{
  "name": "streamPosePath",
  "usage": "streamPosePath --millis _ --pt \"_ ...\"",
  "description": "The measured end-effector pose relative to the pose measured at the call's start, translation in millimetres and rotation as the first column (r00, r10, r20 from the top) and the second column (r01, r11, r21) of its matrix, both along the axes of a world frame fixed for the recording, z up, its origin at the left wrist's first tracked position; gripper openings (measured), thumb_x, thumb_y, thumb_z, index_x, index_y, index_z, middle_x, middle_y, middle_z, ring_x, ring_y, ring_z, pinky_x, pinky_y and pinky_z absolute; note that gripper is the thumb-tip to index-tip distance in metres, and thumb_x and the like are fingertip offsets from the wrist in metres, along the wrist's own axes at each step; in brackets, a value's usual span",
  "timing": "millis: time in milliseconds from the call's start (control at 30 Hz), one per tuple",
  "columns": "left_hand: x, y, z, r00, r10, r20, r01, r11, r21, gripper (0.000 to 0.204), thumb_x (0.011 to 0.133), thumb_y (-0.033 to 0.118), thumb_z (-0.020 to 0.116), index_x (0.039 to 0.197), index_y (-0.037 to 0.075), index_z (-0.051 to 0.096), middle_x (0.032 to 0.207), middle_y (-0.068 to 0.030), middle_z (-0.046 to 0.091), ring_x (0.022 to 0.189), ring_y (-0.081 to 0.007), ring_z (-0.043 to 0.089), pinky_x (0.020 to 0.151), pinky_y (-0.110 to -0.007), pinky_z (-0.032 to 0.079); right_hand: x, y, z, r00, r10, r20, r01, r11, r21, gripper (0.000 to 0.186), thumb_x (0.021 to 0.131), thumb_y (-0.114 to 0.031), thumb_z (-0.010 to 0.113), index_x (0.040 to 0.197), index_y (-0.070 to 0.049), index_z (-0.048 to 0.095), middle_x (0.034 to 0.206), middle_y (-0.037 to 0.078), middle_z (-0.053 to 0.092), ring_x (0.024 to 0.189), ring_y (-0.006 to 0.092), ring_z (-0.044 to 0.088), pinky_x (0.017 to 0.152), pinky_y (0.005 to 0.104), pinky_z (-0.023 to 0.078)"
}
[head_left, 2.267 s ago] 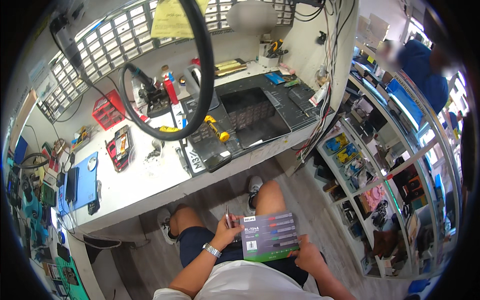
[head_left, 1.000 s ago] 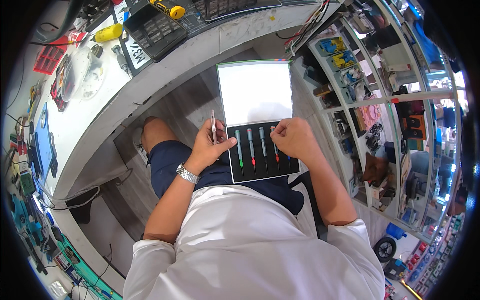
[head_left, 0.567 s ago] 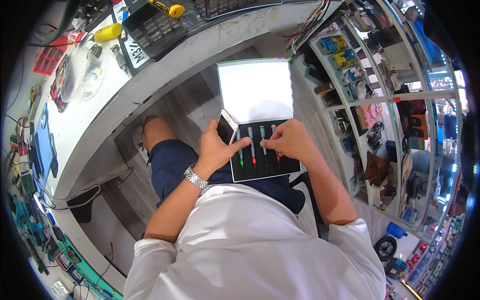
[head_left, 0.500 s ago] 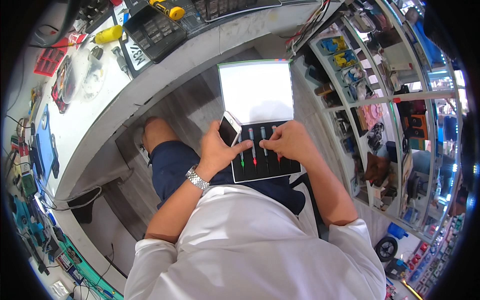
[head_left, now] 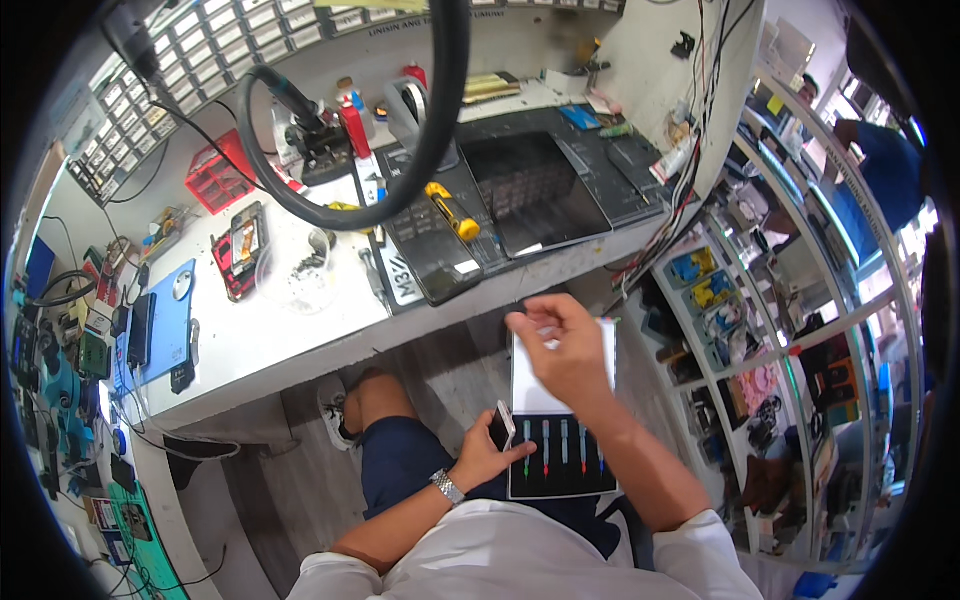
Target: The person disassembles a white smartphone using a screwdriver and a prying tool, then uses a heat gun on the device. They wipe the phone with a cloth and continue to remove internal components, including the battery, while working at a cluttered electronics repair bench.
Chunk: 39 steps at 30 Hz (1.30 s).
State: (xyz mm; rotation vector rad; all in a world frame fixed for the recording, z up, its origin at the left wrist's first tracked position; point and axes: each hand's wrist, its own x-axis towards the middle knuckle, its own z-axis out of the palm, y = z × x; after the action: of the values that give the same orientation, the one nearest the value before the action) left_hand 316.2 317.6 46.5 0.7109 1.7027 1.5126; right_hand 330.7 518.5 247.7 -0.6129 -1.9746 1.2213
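In my left hand (head_left: 482,462) is a phone (head_left: 501,428) with a white edge and a dark face; the hand is closed around it, thumb stretched over the left side of a flat case. The case (head_left: 540,488) lies open on my lap. Its black insert holds several slim grey-blue screwdrivers (head_left: 564,442) in a row, with green, red and other coloured tips. My right hand (head_left: 570,350) is raised over the white inner lid (head_left: 527,385). Its fingers are loosely curled, thumb and forefinger apart, with nothing visible between them. My right forearm covers the case's right side.
Ahead is a white workbench (head_left: 270,350) with a dark tablet (head_left: 535,190), a yellow-handled tool (head_left: 455,212), a clear round dish (head_left: 295,280) and a red drawer box (head_left: 220,172). A thick black hose (head_left: 440,130) hangs above it. Crowded shelves (head_left: 790,330) stand to the right.
My right hand has lifted off the screwdrivers and moved forward over the lid. My left hand still holds the phone beside the case. The view has tilted up, showing more of the bench.
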Motion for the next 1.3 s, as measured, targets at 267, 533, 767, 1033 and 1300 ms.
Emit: streamPosePath --millis 267,533,767,1033,1300 --pt "-8 -9 -15 0.976 -0.054 0.213 0.024 0.990 0.141 0.079 0.082 0.013 0.108 0.142 0.000 0.059 0.136 -0.0121 0.071 0.123 -0.0233 0.069 0.108 -0.041 0.058 -129 -52 21 0.962 -0.140 0.236 0.018 0.891 0.454 0.098 0.076 -0.039 0.102 0.143 0.015 0.056 0.136 0.028 0.066 0.133 0.0474 0.059 0.115 0.0540 0.050" --pt "-19 -1 -17 0.995 -0.089 0.034 0.084 0.989 0.118 0.095 0.082 -0.010 0.098 0.164 -0.002 0.051 0.137 -0.0114 0.071 0.114 -0.0219 0.069 0.098 -0.039 0.063 -167 -34 33 0.798 -0.408 0.444 0.239 0.890 0.389 0.073 0.061 -0.015 0.098 0.124 0.009 0.072 0.127 0.022 0.072 0.119 0.0340 0.069 0.087 0.0413 0.065" --pt "-8 6 -5 0.982 -0.143 0.123 0.120 0.977 0.177 0.103 0.086 -0.010 0.096 0.174 0.000 0.042 0.138 -0.0086 0.069 0.119 -0.0208 0.066 0.103 -0.039 0.061 -144 -9 33 0.783 -0.240 0.575 -0.040 0.902 0.430 0.057 0.067 -0.043 0.098 0.102 0.000 0.085 0.119 0.025 0.075 0.114 0.0383 0.074 0.097 0.0504 0.063" --pt "-10 6 -1 0.963 -0.043 0.267 -0.015 0.978 0.210 0.080 0.078 0.000 0.105 0.141 0.002 0.057 0.137 -0.0147 0.067 0.125 -0.0250 0.068 0.112 -0.045 0.056 -19 9 97 0.923 0.309 0.227 -0.187 0.880 -0.437 0.037 0.066 -0.020 0.097 0.086 0.003 0.076 0.088 0.012 0.077 0.079 0.0186 0.072 0.065 0.0384 0.055" --pt "-18 6 -12 0.979 -0.112 0.170 0.080 0.980 0.185 0.069 0.081 0.006 0.106 0.133 0.003 0.059 0.119 -0.0072 0.071 0.105 -0.0179 0.069 0.096 -0.036 0.059 222 48 106 0.461 0.178 -0.869 -0.866 0.303 -0.398 0.106 0.079 -0.037 0.087 0.159 0.019 0.045 0.112 0.016 0.060 0.086 0.0183 0.059 0.068 0.0281 0.050"
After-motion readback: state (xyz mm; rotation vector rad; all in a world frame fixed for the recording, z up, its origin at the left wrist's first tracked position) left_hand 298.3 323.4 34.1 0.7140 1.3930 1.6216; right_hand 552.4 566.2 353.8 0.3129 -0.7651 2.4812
